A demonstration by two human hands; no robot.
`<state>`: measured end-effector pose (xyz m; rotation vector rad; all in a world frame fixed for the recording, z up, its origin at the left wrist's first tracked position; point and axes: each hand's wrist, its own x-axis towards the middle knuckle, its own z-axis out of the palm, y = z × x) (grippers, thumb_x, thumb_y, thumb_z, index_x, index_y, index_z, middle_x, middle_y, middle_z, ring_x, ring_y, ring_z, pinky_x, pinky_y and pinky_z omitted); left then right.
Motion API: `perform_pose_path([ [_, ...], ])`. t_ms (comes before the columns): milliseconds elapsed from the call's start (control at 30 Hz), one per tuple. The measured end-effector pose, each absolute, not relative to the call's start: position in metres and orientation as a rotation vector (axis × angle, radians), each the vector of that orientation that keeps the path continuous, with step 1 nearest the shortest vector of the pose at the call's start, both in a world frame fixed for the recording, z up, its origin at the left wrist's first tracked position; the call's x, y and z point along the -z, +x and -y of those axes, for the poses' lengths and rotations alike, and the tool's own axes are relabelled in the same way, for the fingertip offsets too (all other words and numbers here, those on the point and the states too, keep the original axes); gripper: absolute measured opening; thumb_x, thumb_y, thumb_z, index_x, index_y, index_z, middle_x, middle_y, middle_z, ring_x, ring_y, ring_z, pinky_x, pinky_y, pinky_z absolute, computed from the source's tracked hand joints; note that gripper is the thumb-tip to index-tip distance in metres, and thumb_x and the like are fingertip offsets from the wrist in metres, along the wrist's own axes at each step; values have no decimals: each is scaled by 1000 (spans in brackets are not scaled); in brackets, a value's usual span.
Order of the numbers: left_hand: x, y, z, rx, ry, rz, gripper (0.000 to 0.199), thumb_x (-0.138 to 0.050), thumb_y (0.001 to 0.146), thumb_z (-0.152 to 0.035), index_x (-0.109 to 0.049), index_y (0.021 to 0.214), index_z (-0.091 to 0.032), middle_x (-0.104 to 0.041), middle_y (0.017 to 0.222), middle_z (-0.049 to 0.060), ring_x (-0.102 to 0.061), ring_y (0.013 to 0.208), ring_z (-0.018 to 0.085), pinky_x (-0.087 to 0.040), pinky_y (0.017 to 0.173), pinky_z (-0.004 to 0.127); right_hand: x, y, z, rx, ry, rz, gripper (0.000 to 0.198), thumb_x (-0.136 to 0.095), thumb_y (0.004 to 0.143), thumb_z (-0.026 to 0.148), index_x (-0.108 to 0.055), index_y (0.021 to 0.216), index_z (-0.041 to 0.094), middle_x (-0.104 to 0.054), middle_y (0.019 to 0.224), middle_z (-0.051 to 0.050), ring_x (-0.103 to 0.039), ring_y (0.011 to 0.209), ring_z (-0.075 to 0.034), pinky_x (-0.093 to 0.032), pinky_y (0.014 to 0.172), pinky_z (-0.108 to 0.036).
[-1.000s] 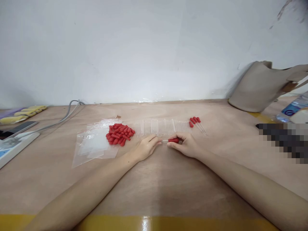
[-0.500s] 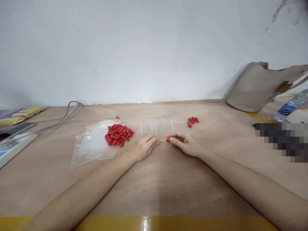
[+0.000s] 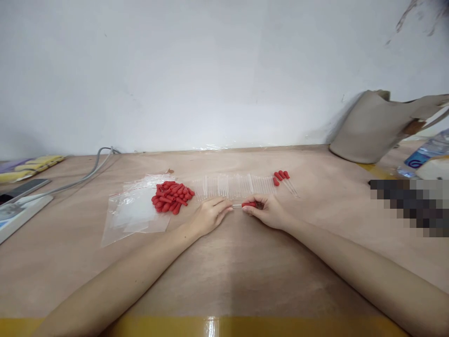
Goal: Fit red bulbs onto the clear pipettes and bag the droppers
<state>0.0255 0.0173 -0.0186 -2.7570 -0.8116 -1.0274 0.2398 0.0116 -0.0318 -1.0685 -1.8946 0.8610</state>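
Now your left hand point(image 3: 211, 215) is pinching a clear tube point(image 3: 237, 206), its long axis running nine-to-three, while your right hand point(image 3: 270, 213) is clamping a red bulb point(image 3: 248, 204) at the tube's three o'clock end.

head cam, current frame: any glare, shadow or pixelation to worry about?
Head view: glare spot on the yellow strip along the bottom edge; head view: darker shadow on the tabletop below the right hand; head view: clear tubes look washed out, hard to count; head view: blocky pixelated patch at right, contents unreadable.
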Motion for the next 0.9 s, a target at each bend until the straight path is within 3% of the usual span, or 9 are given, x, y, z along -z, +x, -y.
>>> perform_pose_path([
  [633,22,29,-18,1083,-2758,774,19,-45,89,-23,-61,92,-14,-64,78,6,-60,69,14,-51,64,26,29,232,-8,-886,-998,1871,18,-59,75,33,-66,83,18,-68,78,-3,-60,70,-15,-49,65,-28],
  [900,20,30,-17,1029,-2809,758,20,-44,90,-24,-61,92,-14,-62,75,5,-59,66,13,-50,62,24,23,232,-7,-1004,-1086,1801,27,-64,71,43,-65,75,17,-64,66,-2,-55,59,-11,-46,53,-24],
])
